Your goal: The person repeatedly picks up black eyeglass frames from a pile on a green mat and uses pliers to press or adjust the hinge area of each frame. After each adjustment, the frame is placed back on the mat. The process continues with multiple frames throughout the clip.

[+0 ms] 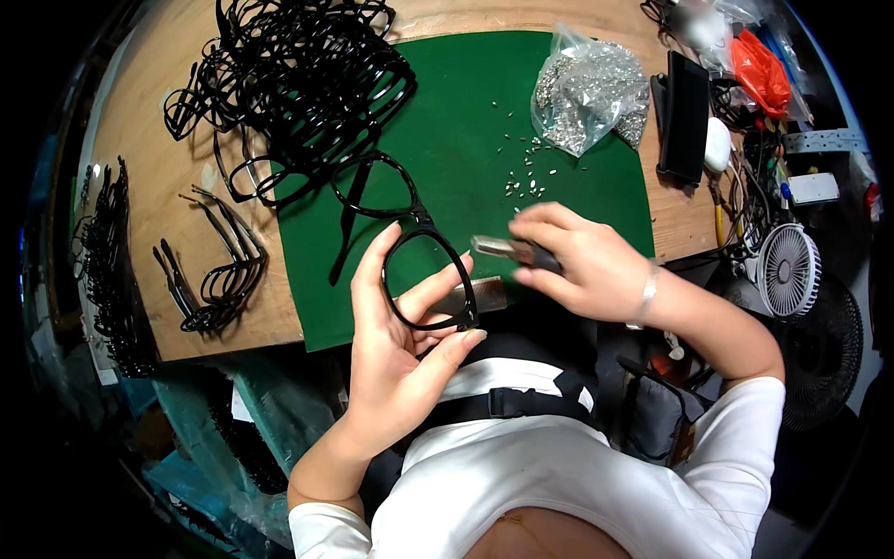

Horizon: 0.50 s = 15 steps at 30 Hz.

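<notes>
My left hand (400,345) grips a black eyeglass frame (475,289) by one rim, with thumb and fingers at its edges. The frame has one temple arm (345,233) hanging from its far end, over the green mat. My right hand (591,265) is closed around a pair of pliers (503,248), metal jaws pointing left toward the frame but apart from it. The palm hides most of the handles. Beneath the frame, a flat metal block (486,294) lies at the mat's near edge, partly covered by my left fingers.
A tangled heap of black eyeglass frames (298,84) covers the far left. More frames (223,289) and a bundle of black temples (116,270) lie left. Small silvery pieces (526,186) are scattered before a clear bag (587,93). A black case (683,116) and small fan (790,270) stand right.
</notes>
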Motion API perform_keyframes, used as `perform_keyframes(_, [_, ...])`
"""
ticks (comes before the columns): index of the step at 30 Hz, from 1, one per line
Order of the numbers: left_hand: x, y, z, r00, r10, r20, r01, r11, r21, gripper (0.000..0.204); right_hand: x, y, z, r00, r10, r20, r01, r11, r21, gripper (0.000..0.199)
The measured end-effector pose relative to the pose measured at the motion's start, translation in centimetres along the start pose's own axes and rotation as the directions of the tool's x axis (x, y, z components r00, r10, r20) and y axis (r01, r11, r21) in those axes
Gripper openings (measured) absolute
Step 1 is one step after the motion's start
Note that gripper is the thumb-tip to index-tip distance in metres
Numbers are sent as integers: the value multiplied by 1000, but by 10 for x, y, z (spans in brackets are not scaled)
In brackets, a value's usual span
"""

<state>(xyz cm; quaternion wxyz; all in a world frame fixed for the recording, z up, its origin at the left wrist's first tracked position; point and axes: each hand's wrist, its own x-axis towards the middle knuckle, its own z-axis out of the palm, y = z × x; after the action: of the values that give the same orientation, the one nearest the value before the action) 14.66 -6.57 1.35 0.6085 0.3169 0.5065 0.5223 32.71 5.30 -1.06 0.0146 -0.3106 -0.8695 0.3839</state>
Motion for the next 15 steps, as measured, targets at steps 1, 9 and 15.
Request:
perform_keyframes(1, [0, -1, 1, 1000, 8, -3, -8, 999, 42, 82, 0, 6, 11, 990, -9, -141, -7, 993, -117, 36])
perform_keyframes(9, [-44, -36, -11, 985, 171, 7, -171, 978, 123, 64, -3, 16, 1, 965, -44, -257, -37, 953, -302, 36])
perform_keyframes(15, [-22, -31, 3, 997, -66, -41, 61, 990, -125, 87, 21, 35, 12, 968, 167, -188, -183, 981, -66, 12])
